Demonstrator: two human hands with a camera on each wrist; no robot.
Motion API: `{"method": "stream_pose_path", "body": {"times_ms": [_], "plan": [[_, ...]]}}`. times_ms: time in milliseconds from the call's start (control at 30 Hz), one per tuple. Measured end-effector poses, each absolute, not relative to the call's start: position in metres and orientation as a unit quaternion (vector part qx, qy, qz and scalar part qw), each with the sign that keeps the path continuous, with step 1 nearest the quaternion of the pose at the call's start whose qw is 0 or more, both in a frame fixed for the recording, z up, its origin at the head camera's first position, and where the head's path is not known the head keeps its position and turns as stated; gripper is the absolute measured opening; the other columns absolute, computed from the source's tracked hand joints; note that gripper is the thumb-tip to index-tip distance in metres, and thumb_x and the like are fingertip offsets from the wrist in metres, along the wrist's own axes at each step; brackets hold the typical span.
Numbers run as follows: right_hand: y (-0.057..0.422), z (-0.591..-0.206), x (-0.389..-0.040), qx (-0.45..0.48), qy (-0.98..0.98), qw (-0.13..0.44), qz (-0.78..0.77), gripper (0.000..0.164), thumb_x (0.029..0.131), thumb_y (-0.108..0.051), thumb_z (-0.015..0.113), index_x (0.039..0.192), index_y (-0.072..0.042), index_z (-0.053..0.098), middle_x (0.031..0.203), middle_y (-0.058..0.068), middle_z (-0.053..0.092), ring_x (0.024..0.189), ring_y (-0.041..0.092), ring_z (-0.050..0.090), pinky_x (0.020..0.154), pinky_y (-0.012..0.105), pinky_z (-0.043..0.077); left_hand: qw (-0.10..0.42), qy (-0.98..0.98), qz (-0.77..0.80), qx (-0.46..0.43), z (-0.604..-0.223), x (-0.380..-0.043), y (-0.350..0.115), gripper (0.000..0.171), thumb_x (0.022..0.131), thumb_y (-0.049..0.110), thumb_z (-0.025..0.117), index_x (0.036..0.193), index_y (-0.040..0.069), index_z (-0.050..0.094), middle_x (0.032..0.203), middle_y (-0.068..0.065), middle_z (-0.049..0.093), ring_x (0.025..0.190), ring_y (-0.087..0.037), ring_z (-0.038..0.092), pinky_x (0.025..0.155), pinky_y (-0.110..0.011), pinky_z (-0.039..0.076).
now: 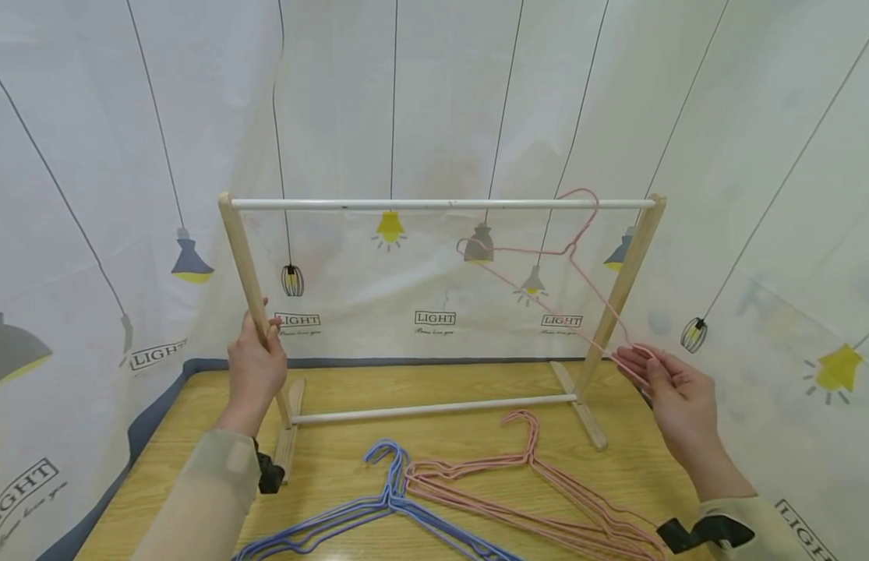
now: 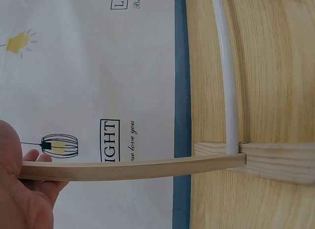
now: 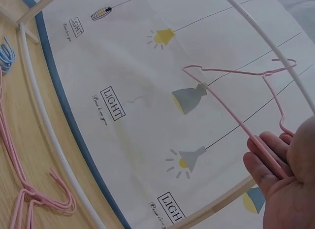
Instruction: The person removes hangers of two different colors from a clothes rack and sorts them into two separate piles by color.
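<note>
A small clothes rack with wooden posts and white rails stands on the table. My left hand grips its left post partway up; in the left wrist view fingers show around the wood. At the right, my right hand pinches one lower corner of a pink wire hanger between thumb and fingers. The hanger tilts up leftward, its hook at the top rail near the right post. Whether the hook bears on the rail, I cannot tell.
Several pink hangers lie stacked on the wooden table before the rack. Overlapping them on the left are several blue hangers. A lower white rail joins the rack's feet. Behind hangs a pale curtain printed with lamps.
</note>
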State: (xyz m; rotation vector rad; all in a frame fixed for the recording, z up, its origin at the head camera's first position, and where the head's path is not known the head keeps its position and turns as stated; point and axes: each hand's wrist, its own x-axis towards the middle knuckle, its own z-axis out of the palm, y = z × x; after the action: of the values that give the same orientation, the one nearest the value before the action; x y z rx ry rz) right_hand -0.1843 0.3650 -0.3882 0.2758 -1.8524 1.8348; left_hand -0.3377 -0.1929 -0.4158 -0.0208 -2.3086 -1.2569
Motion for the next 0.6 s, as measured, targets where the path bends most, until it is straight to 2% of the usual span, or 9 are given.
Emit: {"method": "stream_pose_path", "body": {"times_ms": [600], "plan": [[0.363, -0.37, -0.172, 0.109, -0.672, 0.264, 0.683, 0.043, 0.111, -0.013, 0.05, 0.142, 0.018, 0.053, 0.122, 0.013, 0.076, 0.112, 0.018, 0.074, 0.097, 0.033, 0.053, 0.249, -0.849, -0.467, -0.003, -0.417, -0.337, -0.194, 0.055, 0.114, 0.012, 0.046, 0.166, 0.022, 0.034, 0.138, -0.019, 0.067, 0.114, -0.045, 0.069, 0.086, -0.06, 0.057]]}}
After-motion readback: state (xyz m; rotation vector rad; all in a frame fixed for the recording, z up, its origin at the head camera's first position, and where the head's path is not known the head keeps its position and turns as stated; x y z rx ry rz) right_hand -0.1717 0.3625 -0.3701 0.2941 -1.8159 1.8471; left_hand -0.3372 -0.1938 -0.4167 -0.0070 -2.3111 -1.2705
